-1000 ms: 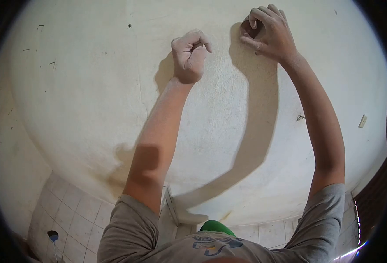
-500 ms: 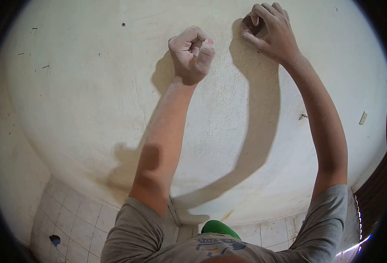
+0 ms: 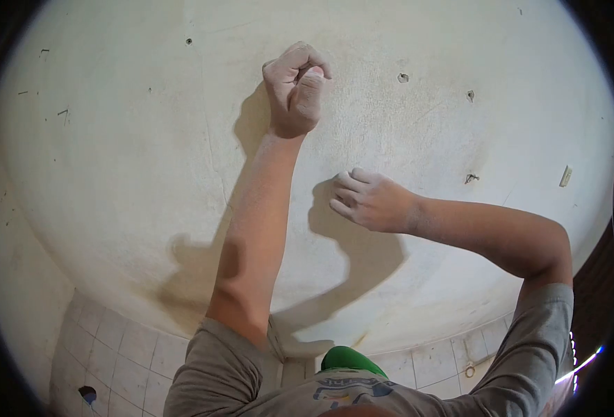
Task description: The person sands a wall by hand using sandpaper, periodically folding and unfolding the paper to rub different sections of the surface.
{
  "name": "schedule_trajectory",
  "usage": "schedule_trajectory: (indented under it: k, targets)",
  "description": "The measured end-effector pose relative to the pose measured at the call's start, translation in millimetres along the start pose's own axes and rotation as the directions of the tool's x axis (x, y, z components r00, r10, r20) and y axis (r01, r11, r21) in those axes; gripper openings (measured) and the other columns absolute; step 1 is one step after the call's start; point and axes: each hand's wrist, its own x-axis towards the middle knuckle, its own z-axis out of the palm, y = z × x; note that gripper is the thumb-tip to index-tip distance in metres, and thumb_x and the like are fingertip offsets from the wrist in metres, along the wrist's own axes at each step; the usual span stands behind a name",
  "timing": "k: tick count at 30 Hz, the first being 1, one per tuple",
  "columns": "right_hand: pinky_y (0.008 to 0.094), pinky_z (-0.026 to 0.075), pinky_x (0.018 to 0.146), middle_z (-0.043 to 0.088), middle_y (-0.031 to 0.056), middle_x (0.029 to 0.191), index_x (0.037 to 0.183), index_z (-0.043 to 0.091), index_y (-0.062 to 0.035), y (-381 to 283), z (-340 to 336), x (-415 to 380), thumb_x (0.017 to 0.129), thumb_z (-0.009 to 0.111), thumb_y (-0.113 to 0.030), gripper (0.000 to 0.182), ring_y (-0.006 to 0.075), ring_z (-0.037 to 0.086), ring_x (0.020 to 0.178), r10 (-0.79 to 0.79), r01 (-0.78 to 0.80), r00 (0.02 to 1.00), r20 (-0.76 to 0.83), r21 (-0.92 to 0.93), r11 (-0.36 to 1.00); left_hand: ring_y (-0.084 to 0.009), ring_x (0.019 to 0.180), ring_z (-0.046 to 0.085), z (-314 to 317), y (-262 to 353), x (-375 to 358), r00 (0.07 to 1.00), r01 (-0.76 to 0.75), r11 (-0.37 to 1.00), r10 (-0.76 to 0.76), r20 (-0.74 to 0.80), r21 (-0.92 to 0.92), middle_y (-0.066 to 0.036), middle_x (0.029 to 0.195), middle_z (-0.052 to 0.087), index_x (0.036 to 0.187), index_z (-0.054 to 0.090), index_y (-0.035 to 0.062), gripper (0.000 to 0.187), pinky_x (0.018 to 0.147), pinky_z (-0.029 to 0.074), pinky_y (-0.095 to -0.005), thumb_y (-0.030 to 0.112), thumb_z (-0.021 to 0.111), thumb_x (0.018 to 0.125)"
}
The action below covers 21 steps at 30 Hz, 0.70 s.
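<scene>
My left hand (image 3: 296,90), coated in white dust, is closed in a fist against the pale wall (image 3: 362,125), thumb over the curled fingers. Whatever it may hold is hidden. Lower and to the right, my right hand (image 3: 373,200) is at the wall with the back of the hand towards me. Its dusty fingers are curled, and their tips and anything under them cannot be made out. Both hands throw shadows on the wall. A rougher patch of wall surface lies between and above them.
Holes such as this one (image 3: 403,78) and bent nails (image 3: 62,112) mark the wall. A wire stub (image 3: 471,178) sticks out at right, near a small switch plate (image 3: 565,176). Below are grey tiles (image 3: 123,361) with a hole (image 3: 87,394) and a green object (image 3: 352,360) by my chest.
My right hand has come down and left across the wall from the upper right, the elbow now bent, uncovering a hole. My left fist stays nearly in place, slightly more tightly curled.
</scene>
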Motion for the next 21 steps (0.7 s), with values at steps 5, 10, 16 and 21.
schedule_trajectory:
  k: [5, 10, 16, 21]
  targets:
    - [0.0467, 0.046, 0.095, 0.066, 0.0122, 0.098, 0.096, 0.067, -0.0093, 112.9, -68.2, -7.5, 0.082, 0.069, -0.025, 0.021, 0.0293, 0.061, 0.103, 0.493, -0.562, 0.729, -0.476, -0.005, 0.827, -0.0103, 0.058, 0.043, -5.1, 1.8, 2.1, 0.999, 0.040, 0.998, -0.039, 0.036, -0.037, -0.002, 0.062, 0.051, 0.068, 0.059, 0.0016, 0.058, 0.054, 0.031, -0.0282, 0.052, 0.053, 0.098]
    - [0.0430, 0.042, 0.080, 0.061, 0.0101, 0.072, 0.073, 0.052, -0.0076, 182.7, -112.1, -41.9, 0.072, 0.082, -0.021, 0.032, 0.0263, 0.052, 0.074, 0.643, -0.708, 0.335, -0.688, 0.266, 0.654, -0.0102, 0.059, 0.043, -5.5, 6.7, 2.7, 0.997, 0.063, 0.997, -0.061, 0.054, -0.051, -0.002, 0.062, 0.052, 0.068, 0.059, 0.0022, 0.056, 0.055, 0.031, -0.0277, 0.050, 0.056, 0.098]
    - [0.0441, 0.048, 0.083, 0.063, 0.0092, 0.097, 0.092, 0.063, -0.0120, 78.2, -30.5, -12.1, 0.071, 0.075, -0.020, 0.026, 0.0298, 0.059, 0.095, 0.416, -0.391, 0.767, -0.489, 0.159, 0.907, -0.0100, 0.059, 0.044, -8.4, 3.2, 3.7, 0.995, 0.061, 0.997, -0.057, 0.077, -0.052, -0.001, 0.063, 0.050, 0.068, 0.059, 0.0032, 0.056, 0.054, 0.031, -0.0270, 0.051, 0.061, 0.096]
    - [0.0445, 0.049, 0.088, 0.063, 0.0097, 0.097, 0.096, 0.062, -0.0089, 26.5, 2.6, -16.7, 0.079, 0.069, -0.023, 0.023, 0.0299, 0.060, 0.101, 0.143, -0.109, 0.931, -0.336, 0.117, 0.987, -0.0094, 0.058, 0.042, -7.2, 1.8, 3.5, 0.995, 0.059, 0.997, -0.054, 0.083, -0.059, 0.000, 0.062, 0.046, 0.067, 0.059, 0.0030, 0.049, 0.053, 0.029, -0.0266, 0.044, 0.061, 0.095]
